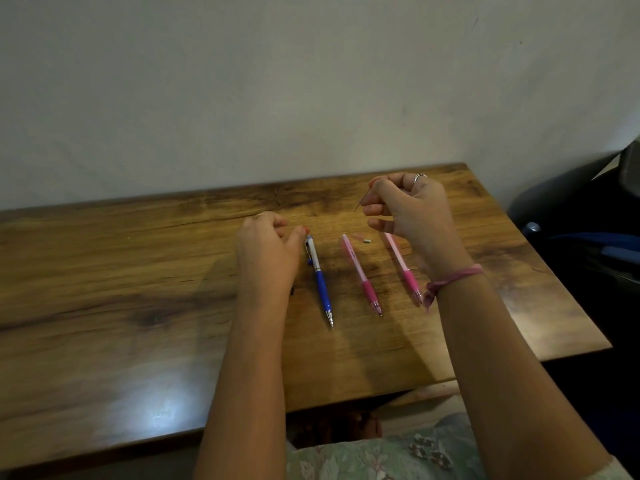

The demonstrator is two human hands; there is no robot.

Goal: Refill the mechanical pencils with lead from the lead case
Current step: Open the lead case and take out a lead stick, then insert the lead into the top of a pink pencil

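Note:
Three mechanical pencils lie side by side on the wooden table (pixel 138 271): a blue and white pencil (pixel 319 278), a pink pencil (pixel 362 273) in the middle and a second pink pencil (pixel 403 268) on the right. My right hand (pixel 412 209) is raised above the right pencil and pinches a thin dark lead (pixel 360 202) between thumb and fingertips. My left hand (pixel 268 251) rests on the table with curled fingers, its thumb tip beside the top end of the blue pencil. A small pink cap (pixel 358 236) and a tiny metal piece (pixel 367 241) lie between the pink pencils. The lead case is not visible.
The table stands against a plain pale wall (pixel 311 81). Its right edge (pixel 554 271) drops off to a dark chair or bag (pixel 588 237). My lap in patterned cloth (pixel 381 455) shows below the front edge.

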